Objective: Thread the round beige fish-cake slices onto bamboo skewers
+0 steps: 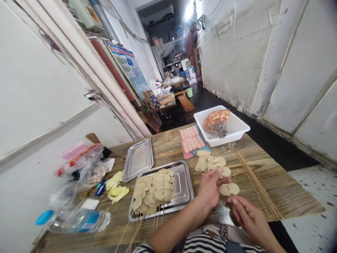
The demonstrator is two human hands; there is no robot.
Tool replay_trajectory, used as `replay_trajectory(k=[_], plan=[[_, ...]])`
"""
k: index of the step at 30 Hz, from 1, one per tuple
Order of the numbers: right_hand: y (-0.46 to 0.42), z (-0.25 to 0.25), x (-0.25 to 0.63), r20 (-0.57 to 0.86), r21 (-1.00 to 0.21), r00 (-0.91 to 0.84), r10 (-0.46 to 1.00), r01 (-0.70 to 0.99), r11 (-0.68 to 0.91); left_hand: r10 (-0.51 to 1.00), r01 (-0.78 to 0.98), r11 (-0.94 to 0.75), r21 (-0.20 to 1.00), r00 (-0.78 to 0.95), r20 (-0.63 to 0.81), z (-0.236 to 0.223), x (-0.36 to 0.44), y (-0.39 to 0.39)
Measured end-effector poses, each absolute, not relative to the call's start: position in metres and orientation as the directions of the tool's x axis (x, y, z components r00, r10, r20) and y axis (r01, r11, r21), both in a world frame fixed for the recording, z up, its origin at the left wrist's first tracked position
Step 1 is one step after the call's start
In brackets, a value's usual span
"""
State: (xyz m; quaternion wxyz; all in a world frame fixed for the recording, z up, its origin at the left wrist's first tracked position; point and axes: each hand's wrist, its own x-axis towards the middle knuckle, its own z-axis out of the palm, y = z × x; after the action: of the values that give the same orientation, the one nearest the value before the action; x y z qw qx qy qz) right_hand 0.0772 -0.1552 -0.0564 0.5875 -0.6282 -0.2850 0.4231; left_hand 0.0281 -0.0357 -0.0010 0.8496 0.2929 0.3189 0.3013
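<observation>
My left hand [210,188] is closed on a pale beige oval slice [225,172] over the table. Just below it, a second oval slice [229,189] is threaded on a thin bamboo skewer. My right hand [244,211] pinches the lower end of that skewer, most of which is hidden by slices and fingers. Beyond my left hand lies a loose pile of the same slices [202,163]. To the left, a metal tray [185,179] carries many skewered slices [154,189], their sticks pointing toward me. Bare bamboo skewers [256,182] lie right of my hands.
Behind the slices stand a pack of pink sausages [192,138] and a white tub [235,133] holding bagged reddish food [216,120]. A second metal tray [139,160], yellow wrappers [117,186], plastic bags [93,172] and a plastic bottle [81,220] occupy the left side.
</observation>
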Motion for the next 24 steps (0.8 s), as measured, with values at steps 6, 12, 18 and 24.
replay_trajectory(k=[6,12,18,24], plan=[[-0.155,-0.055,0.077,-0.184,-0.982,0.461,0.868,-0.13,-0.14,0.71,-0.318,0.636,0.703,0.597,-0.372,0.0,0.029,-0.038],[-0.153,-0.053,0.079,-0.19,-0.981,0.496,0.847,-0.128,-0.145,0.725,-0.327,0.62,0.713,0.586,-0.362,-0.003,0.031,-0.045],[-0.153,-0.05,0.083,-0.198,-0.98,0.515,0.834,-0.134,-0.15,0.714,-0.318,0.636,0.703,0.589,-0.379,-0.003,0.032,-0.054],[-0.154,-0.048,0.085,-0.175,-0.984,0.53,0.83,-0.112,-0.137,0.665,-0.339,0.675,0.655,0.664,-0.342,-0.005,0.025,-0.035]])
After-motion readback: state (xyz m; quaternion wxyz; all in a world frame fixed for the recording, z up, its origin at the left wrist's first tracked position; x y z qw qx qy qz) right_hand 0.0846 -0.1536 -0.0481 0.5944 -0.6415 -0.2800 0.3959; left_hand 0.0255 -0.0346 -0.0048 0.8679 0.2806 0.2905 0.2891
